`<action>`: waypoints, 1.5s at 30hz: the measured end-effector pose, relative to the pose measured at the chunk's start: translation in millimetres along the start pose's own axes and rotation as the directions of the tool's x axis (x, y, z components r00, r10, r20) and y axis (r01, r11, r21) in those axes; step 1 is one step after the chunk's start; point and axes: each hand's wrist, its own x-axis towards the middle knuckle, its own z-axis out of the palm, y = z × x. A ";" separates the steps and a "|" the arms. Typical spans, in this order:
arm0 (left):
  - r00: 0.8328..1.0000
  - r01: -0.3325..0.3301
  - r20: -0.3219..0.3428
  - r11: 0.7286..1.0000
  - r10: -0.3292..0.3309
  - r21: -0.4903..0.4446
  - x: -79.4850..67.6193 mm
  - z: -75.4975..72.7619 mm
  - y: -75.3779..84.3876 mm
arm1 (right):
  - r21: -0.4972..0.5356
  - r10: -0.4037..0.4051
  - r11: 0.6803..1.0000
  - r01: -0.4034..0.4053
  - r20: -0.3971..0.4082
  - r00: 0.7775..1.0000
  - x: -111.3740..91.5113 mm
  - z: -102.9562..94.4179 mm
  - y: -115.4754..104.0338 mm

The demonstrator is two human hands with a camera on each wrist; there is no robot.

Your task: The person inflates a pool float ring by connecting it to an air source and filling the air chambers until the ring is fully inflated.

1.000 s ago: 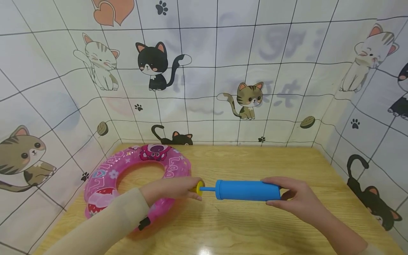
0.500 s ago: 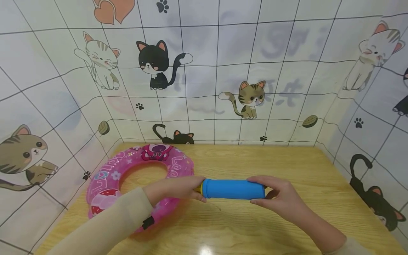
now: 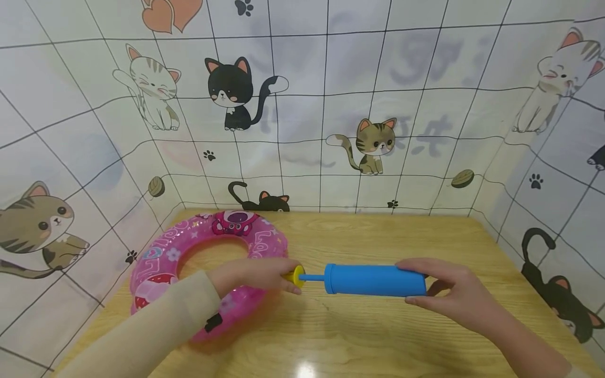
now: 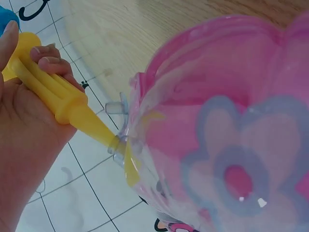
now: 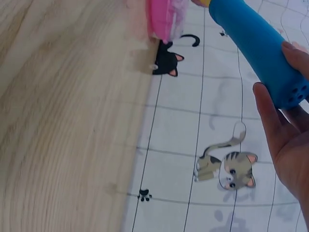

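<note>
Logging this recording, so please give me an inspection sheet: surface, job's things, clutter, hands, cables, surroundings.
Surface: wood-grain table, one glare spot near the head picture's lower edge.
Job's things: blue pump, blue rod partly out; yellow handle, its tip at the clear valve of the pink inflatable ring.
Clutter: nothing seen.
Hands: left hand grips the yellow handle; right hand holds the pump's other end.
Cables: nothing seen.
Surroundings: white grid-lined walls printed with cartoon cats.
</note>
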 end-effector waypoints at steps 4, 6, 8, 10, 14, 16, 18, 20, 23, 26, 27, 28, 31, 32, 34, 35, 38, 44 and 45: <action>1.000 0.022 0.007 1.000 -0.022 0.006 -2.2 -4.1 -2.2 | 0.009 0.005 1.000 -0.005 0.007 1.000 -7.0 -14.8 4.9; 1.000 0.024 0.009 1.000 -0.024 0.008 -3.3 -5.4 -3.8 | 0.010 0.012 1.000 -0.012 0.007 1.000 -10.5 -21.6 6.2; 1.000 0.023 0.014 1.000 -0.023 0.011 -4.0 -6.2 -5.9 | -0.006 0.028 1.000 -0.028 0.006 1.000 -14.7 -28.2 7.1; 0.999 0.027 0.019 1.000 -0.028 0.011 -4.7 -6.9 -7.4 | -0.030 0.047 0.998 -0.047 0.000 0.999 -18.9 -34.7 6.9; 0.999 0.034 0.017 0.999 -0.035 0.021 -6.3 -7.5 -8.6 | -0.073 0.079 0.994 -0.080 -0.017 0.997 -26.9 -45.4 5.0; 0.999 0.038 0.011 0.999 -0.038 0.030 -7.2 -7.4 -9.1 | -0.082 0.074 0.994 -0.076 -0.024 0.997 -30.2 -48.6 4.4; 0.999 0.043 0.004 0.998 -0.044 0.040 -8.6 -6.7 -9.1 | -0.084 0.062 0.994 -0.064 -0.028 0.998 -32.9 -50.0 3.7; 0.999 0.044 -0.001 0.998 -0.044 0.048 -9.5 -5.3 -8.8 | -0.097 0.057 0.994 -0.060 -0.037 0.998 -33.7 -49.2 2.4; 0.999 0.047 -0.006 0.996 -0.047 0.071 -10.3 -2.1 -8.0 | -0.091 0.051 0.994 -0.054 -0.039 0.998 -31.7 -43.5 0.1; 0.999 0.033 -0.010 0.994 -0.032 0.102 -9.8 1.0 -7.3 | -0.069 0.075 0.995 -0.077 -0.037 0.997 -26.8 -32.3 -2.3; 1.000 0.028 -0.011 0.993 -0.027 0.115 -9.5 1.9 -6.9 | -0.057 0.084 0.995 -0.086 -0.038 0.996 -25.1 -28.1 -2.9; 1.000 0.015 -0.012 0.992 -0.013 0.122 -9.1 2.5 -5.7 | -0.047 0.090 0.995 -0.092 -0.041 0.995 -23.3 -23.8 -3.6; 1.000 -0.017 -0.011 0.991 0.019 0.132 -7.0 4.4 -2.6 | -0.022 0.095 0.995 -0.096 -0.061 0.994 -16.6 -11.4 -5.5; 1.000 -0.023 -0.009 0.990 0.024 0.136 -6.2 4.6 -1.4 | -0.016 0.098 0.995 -0.099 -0.064 0.993 -14.1 -7.7 -6.5; 1.000 -0.027 -0.009 0.990 0.028 0.137 -5.3 5.2 0.6 | 0.002 0.092 0.996 -0.092 -0.062 0.994 -8.8 -0.1 -8.8; 1.000 -0.024 -0.009 0.990 0.026 0.141 -4.8 5.5 1.1 | 0.014 0.095 0.995 -0.094 -0.058 0.994 -5.9 3.9 -9.8; 1.000 -0.023 -0.009 0.990 0.025 0.142 -4.0 5.5 3.6 | 0.039 0.085 0.996 -0.083 -0.048 0.995 2.2 16.6 -12.5; 0.997 -0.074 0.000 0.993 0.074 0.095 -0.6 5.2 9.9 | 0.096 0.113 0.989 -0.108 -0.046 0.993 12.4 39.0 -16.2; 0.996 -0.086 0.004 0.993 0.086 0.083 0.4 5.4 10.6 | 0.106 0.126 0.987 -0.121 -0.041 0.991 13.3 41.9 -16.6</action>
